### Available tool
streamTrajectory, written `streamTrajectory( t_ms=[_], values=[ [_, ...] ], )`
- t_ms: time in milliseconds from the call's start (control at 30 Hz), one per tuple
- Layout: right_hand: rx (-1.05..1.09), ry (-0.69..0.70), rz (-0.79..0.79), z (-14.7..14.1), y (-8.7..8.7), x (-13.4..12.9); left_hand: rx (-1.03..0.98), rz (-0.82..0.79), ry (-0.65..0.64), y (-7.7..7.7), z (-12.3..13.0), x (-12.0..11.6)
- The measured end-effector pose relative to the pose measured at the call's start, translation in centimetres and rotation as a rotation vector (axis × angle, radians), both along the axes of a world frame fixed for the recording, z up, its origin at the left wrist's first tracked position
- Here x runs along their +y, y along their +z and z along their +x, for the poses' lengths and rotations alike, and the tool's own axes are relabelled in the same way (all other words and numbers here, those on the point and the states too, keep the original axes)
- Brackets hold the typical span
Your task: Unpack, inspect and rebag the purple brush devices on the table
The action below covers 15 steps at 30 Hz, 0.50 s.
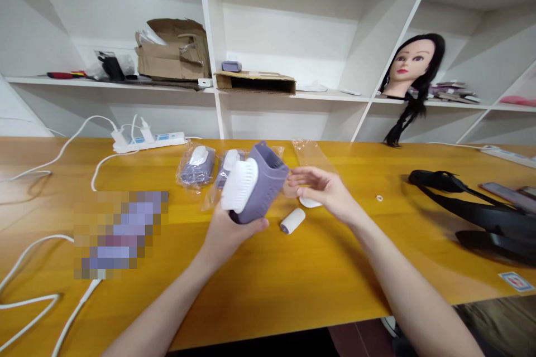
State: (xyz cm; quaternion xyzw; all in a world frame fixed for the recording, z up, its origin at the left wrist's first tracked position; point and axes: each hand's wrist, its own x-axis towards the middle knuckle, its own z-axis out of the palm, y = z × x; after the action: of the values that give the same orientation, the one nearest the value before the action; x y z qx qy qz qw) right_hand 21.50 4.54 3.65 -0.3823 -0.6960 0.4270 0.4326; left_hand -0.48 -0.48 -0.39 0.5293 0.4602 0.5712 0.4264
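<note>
My left hand [232,237] is wrapped round a purple holder [263,187] with a white ribbed brush [240,185] on its side. The holder is tilted, its open end facing up and right. Beside that end is my right hand [316,187], fingers apart, with nothing clearly seen between them. Below the hands a small white roller with a purple end [293,221] lies on the table. A white piece [310,201] is partly hidden behind my right hand. Two similar purple-and-white items in clear bags [196,167] [226,170] lie behind the holder.
On the wooden table [259,301] are a power strip [151,142] with white cables, a blurred-out device [125,231] at left, a small ring [379,198] and a black headset [473,206] at right. Shelves behind hold cardboard boxes [173,58] and a mannequin head [414,64].
</note>
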Motion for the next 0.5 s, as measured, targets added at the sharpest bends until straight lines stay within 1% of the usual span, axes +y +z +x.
streamTrajectory(
  t_ms=[67, 100, 133, 233, 267, 300, 367, 500],
  values=[
    [-0.236, -0.306, 0.088, 1.9, 0.4, 1.2, -0.097, -0.067, 0.039, 0.1, -0.6, 0.2],
    [-0.395, -0.374, 0.123, 2.6, 0.5, 1.6, -0.148, -0.088, 0.045, 0.2, -0.8, 0.2],
    [-0.532, -0.331, 0.115, 3.1, 0.5, 1.9, -0.194, -0.096, 0.048, 0.3, -0.9, 0.2],
    [-0.836, -0.016, 0.076, 3.1, 0.2, 1.6, -0.271, -0.106, 0.031, 0.7, -0.8, 0.0],
    [-0.910, 0.048, 0.096, 2.8, 0.0, 1.4, -0.277, -0.119, 0.011, 0.9, -0.8, -0.1],
    [-0.973, 0.071, 0.132, 2.4, -0.3, 1.1, -0.279, -0.135, -0.018, 1.0, -0.7, -0.2],
    [-1.047, 0.067, 0.193, 1.5, -0.7, 0.6, -0.273, -0.165, -0.106, 1.2, -0.8, -0.4],
    [-1.027, 0.130, 0.170, 0.4, -1.5, 0.6, -0.244, -0.201, -0.353, 1.1, -1.2, -0.4]
  ],
)
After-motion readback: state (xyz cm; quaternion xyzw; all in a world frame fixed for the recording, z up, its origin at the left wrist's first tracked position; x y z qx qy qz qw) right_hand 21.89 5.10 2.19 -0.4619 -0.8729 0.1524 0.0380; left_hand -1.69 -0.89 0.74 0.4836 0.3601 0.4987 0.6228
